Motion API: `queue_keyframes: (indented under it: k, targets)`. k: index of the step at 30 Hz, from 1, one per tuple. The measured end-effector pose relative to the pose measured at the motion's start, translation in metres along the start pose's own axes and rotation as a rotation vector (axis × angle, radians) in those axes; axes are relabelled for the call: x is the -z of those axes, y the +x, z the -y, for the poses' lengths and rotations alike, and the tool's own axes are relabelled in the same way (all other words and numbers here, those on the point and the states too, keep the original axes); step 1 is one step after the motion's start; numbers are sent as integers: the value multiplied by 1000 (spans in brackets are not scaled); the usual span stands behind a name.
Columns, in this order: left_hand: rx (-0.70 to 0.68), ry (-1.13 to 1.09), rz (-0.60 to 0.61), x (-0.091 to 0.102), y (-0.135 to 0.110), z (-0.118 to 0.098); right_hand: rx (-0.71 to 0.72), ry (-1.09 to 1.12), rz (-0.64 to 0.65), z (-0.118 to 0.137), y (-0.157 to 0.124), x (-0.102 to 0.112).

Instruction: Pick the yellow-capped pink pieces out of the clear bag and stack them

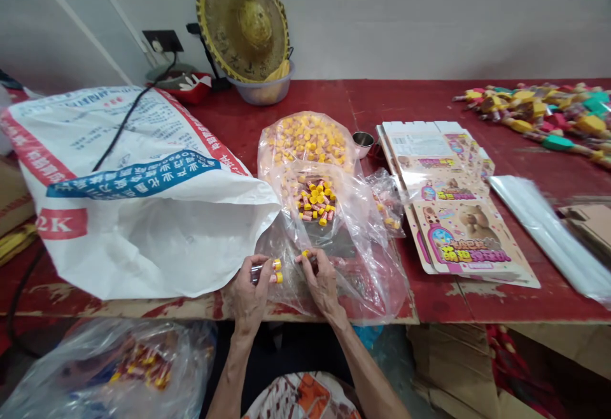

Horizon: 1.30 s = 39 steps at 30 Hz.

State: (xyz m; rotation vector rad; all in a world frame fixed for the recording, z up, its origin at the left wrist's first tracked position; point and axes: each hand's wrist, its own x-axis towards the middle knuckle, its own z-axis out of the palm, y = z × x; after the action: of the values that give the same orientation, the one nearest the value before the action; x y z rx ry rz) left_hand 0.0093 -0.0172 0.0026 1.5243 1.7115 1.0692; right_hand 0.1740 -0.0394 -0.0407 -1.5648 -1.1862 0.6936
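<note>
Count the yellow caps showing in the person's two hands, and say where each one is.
3. Two yellow caps sit one above the other at the fingertips of the left hand; one yellow cap shows at the right hand. Fingers may hide more.

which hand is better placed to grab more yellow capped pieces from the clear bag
Probably the right hand: though pinching a piece too, it sits closest below the pile of yellow-capped pieces, while the left hand is farther off, pinching two pieces.
</note>
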Motion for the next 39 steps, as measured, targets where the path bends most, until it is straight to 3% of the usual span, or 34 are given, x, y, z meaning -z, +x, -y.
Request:
queue_keyframes:
  k: [4,8,10,15,20,26,39]
  targets:
    - [-332,355,18,-4,0,7,-6,28,-5,0,0,-1]
    - [-446,435,139,-9,5,12,24,24,-30,-2,1,-2]
    - [-445,353,154,-9,6,11,33,27,-41,-3,2,-3]
    - [-433,349,15,-12,2,9,45,36,-44,-3,2,-4]
    - [-401,258,112,-20,7,17,21,50,-16,-3,1,-1]
    - [-359,218,11,-16,1,24,13,81,-7,-1,1,0]
    - [-311,197,-55,-9,0,38,18,30,-34,-9,0,-2]
